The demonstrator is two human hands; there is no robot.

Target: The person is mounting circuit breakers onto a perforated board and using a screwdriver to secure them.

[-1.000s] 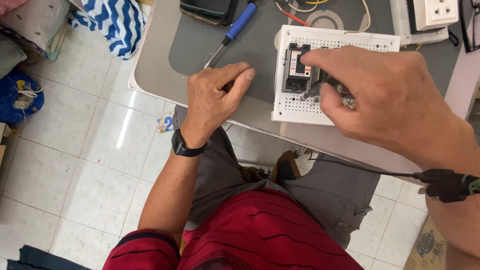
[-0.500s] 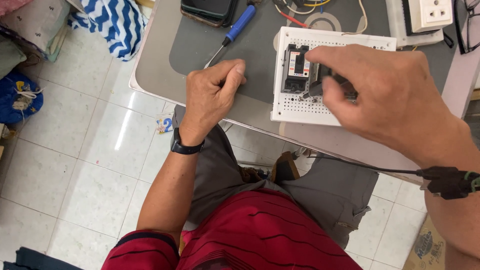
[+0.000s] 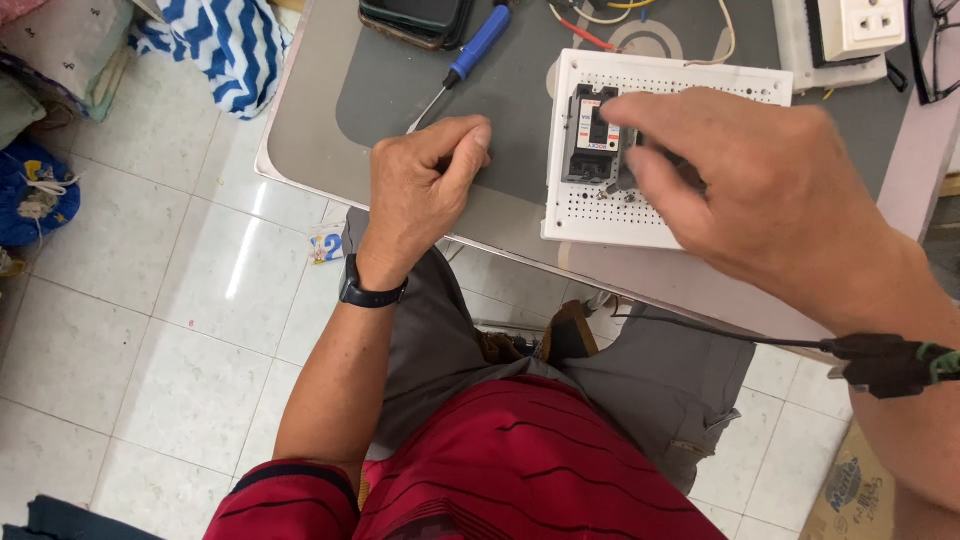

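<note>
You are looking at a white perforated plastic board (image 3: 668,215), matt and smooth between its rows of small holes. On it is sitting a black plastic breaker block (image 3: 590,135) with a dull moulded finish. The grey tabletop (image 3: 300,150) is showing a smooth, faintly shiny edge, and the darker grey mat (image 3: 520,110) on it is looking matt and rubbery. The screwdriver with the glossy blue plastic handle (image 3: 478,45) is carrying a bright bare metal shaft. Your shorts are looking like soft matt grey cloth (image 3: 440,340), your striped red shirt (image 3: 520,470) like knitted fabric. The white floor tiles (image 3: 180,330) are gleaming glossy.
</note>
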